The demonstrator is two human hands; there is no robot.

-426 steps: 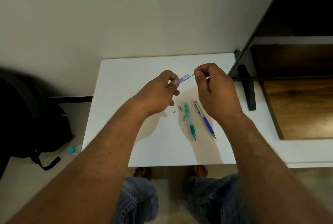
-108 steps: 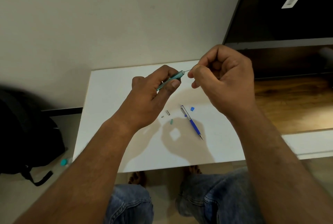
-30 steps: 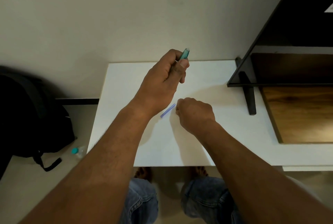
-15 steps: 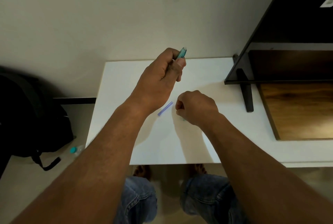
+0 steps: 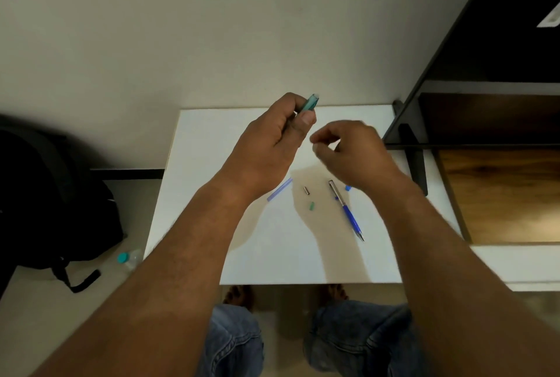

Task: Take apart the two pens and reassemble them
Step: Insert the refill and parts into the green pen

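Note:
My left hand (image 5: 272, 143) is raised over the back of the white table (image 5: 212, 225), closed around a translucent green pen barrel (image 5: 310, 102) whose open end sticks up past the thumb. Just to its right, my right hand (image 5: 354, 153) hovers, blurred, with thumb and forefinger pinched; whether they hold a small part is too blurred to tell. On the table lie a blue pen with a metal clip (image 5: 347, 211), a translucent blue tube (image 5: 279, 189), a small metal piece (image 5: 306, 190), a small green piece (image 5: 311, 206) and a small blue cap (image 5: 348, 187).
A dark shelf unit (image 5: 485, 79) with a wooden surface (image 5: 500, 194) borders the table on the right. On the floor to the left are a black backpack (image 5: 45, 200) and a bottle with a teal cap (image 5: 125, 258). My knees show below the table's front edge.
My right hand has lifted off the table and risen towards the green barrel, uncovering the blue pen and the small parts. My left hand has stayed raised with the barrel.

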